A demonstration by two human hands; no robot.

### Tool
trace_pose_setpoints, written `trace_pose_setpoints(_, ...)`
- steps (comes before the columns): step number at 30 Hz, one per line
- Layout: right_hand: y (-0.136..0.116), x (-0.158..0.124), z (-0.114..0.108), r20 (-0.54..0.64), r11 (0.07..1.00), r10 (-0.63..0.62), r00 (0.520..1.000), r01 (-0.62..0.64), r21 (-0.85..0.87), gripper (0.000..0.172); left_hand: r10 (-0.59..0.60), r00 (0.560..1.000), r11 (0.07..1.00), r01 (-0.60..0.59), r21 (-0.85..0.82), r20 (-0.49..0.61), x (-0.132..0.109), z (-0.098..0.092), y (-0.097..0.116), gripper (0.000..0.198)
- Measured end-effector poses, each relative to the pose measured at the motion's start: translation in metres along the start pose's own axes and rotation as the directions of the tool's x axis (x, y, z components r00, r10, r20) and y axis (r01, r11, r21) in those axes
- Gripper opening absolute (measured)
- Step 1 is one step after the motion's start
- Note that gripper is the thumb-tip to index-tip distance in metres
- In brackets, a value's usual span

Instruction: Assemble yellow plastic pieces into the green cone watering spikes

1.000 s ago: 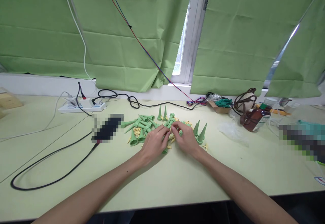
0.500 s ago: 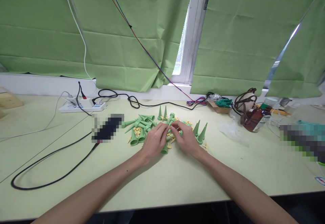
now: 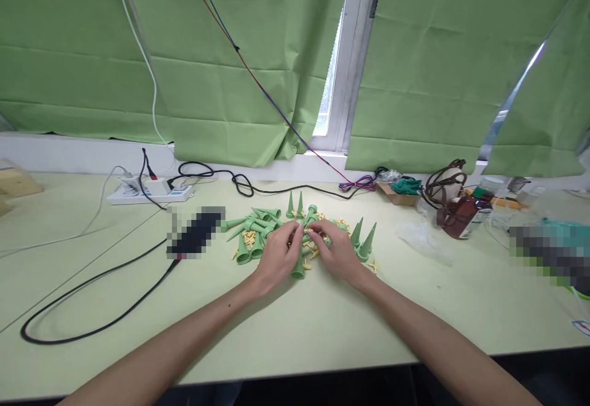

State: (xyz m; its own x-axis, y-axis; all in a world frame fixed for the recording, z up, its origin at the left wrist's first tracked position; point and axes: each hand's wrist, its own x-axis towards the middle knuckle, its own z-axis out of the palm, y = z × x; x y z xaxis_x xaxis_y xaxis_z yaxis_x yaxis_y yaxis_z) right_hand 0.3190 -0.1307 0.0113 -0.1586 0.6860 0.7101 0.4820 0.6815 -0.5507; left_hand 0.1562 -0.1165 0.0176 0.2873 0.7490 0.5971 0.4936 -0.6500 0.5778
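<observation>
Two bare hands meet mid-worktop [image 3: 295,332] over a heap of green cones [image 3: 258,226], too tangled to count. Two cones [image 3: 295,205] stand upright behind the heap and three [image 3: 364,240] stand right of it. Small yellow pieces [image 3: 249,238] lie scattered among them. The left hand [image 3: 275,258] grips one green cone [image 3: 298,266], wide end down. The right hand [image 3: 340,252] has its fingertips pinched at that cone's tip; grasp unclear. One power strip [image 3: 147,192] lies far left. A cardboard tray [image 3: 397,196] holds green material. The brown bottle [image 3: 462,215] has an unreadable label.

A pale green table [image 3: 322,332] carries green cones [image 3: 258,234], power strip [image 3: 147,192], black cable [image 3: 92,326].
</observation>
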Motion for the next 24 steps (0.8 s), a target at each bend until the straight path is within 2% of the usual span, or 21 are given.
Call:
trace_pose_setpoints(18, 0.0010, -0.0005, 0.0007, -0.011, 1.000, -0.012, 1.000, 0.012, -0.010, 0.015, -0.026, 1.000, 1.000, 0.026, 0.016, 0.010, 0.0017, -0.0019, -0.0002, 0.030)
trace_pose_setpoints(24, 0.0024, 0.0002, 0.0004, -0.087, 0.999, -0.009, 0.996, 0.005, -0.045, 0.014, -0.024, 0.999, 0.999, 0.023, 0.041, 0.030, 0.0010, -0.0019, -0.0002, 0.023)
